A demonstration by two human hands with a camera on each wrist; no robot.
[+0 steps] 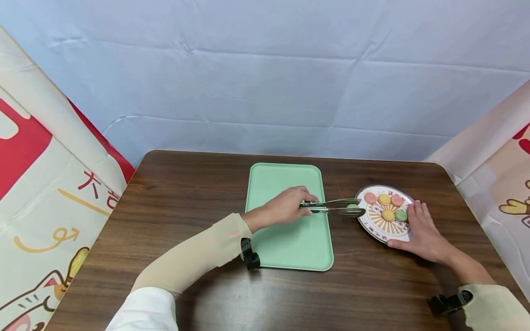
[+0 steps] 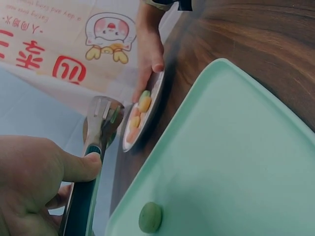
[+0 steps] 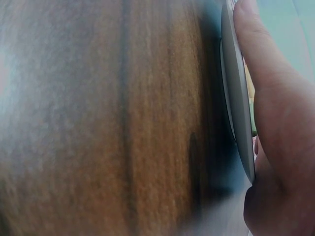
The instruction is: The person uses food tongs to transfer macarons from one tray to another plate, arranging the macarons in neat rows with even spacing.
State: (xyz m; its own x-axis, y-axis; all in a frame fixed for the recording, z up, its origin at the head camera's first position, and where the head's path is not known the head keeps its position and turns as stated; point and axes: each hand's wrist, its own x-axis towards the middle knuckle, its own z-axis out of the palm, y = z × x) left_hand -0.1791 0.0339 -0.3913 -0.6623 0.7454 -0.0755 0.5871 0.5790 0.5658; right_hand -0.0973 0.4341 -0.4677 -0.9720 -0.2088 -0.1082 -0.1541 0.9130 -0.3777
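My left hand (image 1: 285,207) grips metal tongs (image 1: 331,202) over the right side of a green tray (image 1: 290,250). Between the tong tips is a green macaron (image 1: 352,206), held between the tray and a round plate (image 1: 377,233). Pink, yellow and green macarons (image 1: 388,215) lie on that patterned plate. At the plate's right edge rests my right hand (image 1: 428,236), fingers straight and thumb on the near rim. In the left wrist view another green macaron (image 2: 150,217) sits on the tray; from the head it is hidden behind the left hand and forearm.
Both the tray and the plate stand on a dark wooden table (image 1: 198,193). A pale cloth backdrop (image 1: 265,82) hangs behind it, with printed sheets (image 1: 54,220) at the sides.
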